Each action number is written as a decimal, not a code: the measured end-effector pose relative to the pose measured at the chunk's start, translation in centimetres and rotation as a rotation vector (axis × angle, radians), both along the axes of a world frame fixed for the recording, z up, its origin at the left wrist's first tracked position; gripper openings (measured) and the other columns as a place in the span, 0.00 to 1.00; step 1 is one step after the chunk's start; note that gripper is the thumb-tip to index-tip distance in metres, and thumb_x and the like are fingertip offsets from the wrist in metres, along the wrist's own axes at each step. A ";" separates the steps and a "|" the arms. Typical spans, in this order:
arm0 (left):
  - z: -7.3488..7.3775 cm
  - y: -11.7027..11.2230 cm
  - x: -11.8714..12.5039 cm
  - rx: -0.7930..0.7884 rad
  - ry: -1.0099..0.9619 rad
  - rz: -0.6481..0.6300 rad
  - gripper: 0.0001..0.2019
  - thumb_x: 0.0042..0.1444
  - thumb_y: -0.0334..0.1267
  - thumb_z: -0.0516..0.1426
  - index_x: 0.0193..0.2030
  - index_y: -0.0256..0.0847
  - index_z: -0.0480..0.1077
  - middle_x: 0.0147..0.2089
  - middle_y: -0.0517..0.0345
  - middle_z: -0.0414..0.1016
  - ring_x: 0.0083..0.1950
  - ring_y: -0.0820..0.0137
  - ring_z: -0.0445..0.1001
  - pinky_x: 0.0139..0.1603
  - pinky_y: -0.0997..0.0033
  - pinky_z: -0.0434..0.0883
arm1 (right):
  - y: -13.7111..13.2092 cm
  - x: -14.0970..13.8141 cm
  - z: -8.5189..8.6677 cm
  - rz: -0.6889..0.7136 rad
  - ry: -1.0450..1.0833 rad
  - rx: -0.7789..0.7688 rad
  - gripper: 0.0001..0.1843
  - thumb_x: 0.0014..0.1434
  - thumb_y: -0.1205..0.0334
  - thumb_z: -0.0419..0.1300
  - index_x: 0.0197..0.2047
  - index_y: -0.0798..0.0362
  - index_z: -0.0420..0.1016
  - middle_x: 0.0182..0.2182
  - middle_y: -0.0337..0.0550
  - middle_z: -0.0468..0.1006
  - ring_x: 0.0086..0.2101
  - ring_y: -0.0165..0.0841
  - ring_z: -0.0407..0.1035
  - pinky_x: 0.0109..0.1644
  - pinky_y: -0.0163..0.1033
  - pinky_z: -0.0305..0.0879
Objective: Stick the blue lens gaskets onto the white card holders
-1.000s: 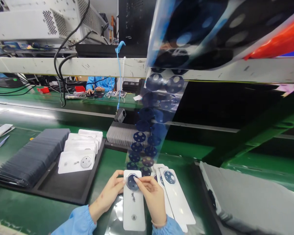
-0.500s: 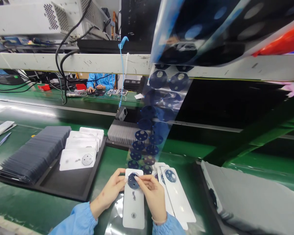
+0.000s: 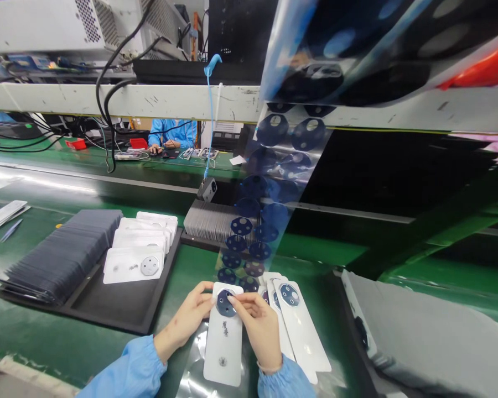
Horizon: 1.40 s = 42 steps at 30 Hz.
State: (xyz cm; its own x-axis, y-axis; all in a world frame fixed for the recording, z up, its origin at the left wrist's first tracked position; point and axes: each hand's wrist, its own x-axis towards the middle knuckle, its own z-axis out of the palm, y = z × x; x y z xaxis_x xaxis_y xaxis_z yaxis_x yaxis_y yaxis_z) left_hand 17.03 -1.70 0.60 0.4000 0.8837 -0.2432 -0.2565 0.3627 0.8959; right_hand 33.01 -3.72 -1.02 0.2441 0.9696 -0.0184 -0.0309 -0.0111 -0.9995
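A white phone back cover (image 3: 223,351) with dark lettering lies tilted slightly in front of me. At its upper end sits a dark blue, round camera sticker (image 3: 226,307) with small holes. My left hand (image 3: 190,315) is closed on the cover's upper left edge. My right hand (image 3: 260,323) is closed, its thumb and fingertips pinched at the sticker's right side. Whether the sticker is fully flat under those fingertips is hidden. Right of this hand, several white covers with similar stickers (image 3: 301,326) lie overlapped. A clear strip of round dark stickers (image 3: 259,251) hangs just beyond the cover.
On the left, a black tray (image 3: 116,307) holds a row of dark sheets (image 3: 66,254) and several white covers (image 3: 135,265). Stacked grey pieces (image 3: 216,224) stand behind. A large grey-covered stack (image 3: 423,331) occupies the right. A co-worker (image 3: 172,134) sits across the bench.
The cover's lower end has swung slightly left. Both hands stay at its upper end in nearly the same grip. The view has shifted a little.
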 end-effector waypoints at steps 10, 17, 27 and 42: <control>0.1 0.1 -0.2 -0.016 0.028 0.014 0.21 0.51 0.47 0.64 0.47 0.38 0.66 0.32 0.53 0.81 0.32 0.65 0.78 0.37 0.68 0.70 | -0.2 -0.2 -0.2 -0.002 -0.024 0.018 0.17 0.48 0.48 0.70 0.29 0.53 0.76 0.27 0.43 0.80 0.27 0.35 0.74 0.32 0.37 0.70; 0.2 0.0 -0.1 -0.008 0.014 0.009 0.20 0.50 0.47 0.64 0.44 0.38 0.66 0.31 0.54 0.80 0.32 0.65 0.78 0.35 0.69 0.70 | -0.1 -0.2 -0.3 -0.015 -0.027 0.025 0.18 0.49 0.46 0.69 0.29 0.53 0.75 0.26 0.43 0.79 0.27 0.35 0.74 0.31 0.37 0.70; 0.1 0.1 -0.1 -0.009 -0.001 0.009 0.22 0.50 0.48 0.64 0.46 0.37 0.66 0.32 0.52 0.82 0.32 0.65 0.79 0.37 0.68 0.71 | -0.1 -0.3 -0.8 -0.027 -0.040 0.041 0.16 0.50 0.49 0.68 0.30 0.53 0.75 0.27 0.44 0.80 0.27 0.36 0.74 0.31 0.37 0.71; -0.6 0.1 0.2 0.000 -0.010 0.004 0.20 0.53 0.46 0.63 0.47 0.39 0.64 0.35 0.50 0.82 0.34 0.64 0.79 0.39 0.67 0.71 | 0.2 -0.5 -1.0 -0.038 -0.001 0.018 0.17 0.48 0.48 0.69 0.30 0.53 0.74 0.27 0.44 0.80 0.28 0.37 0.74 0.34 0.40 0.70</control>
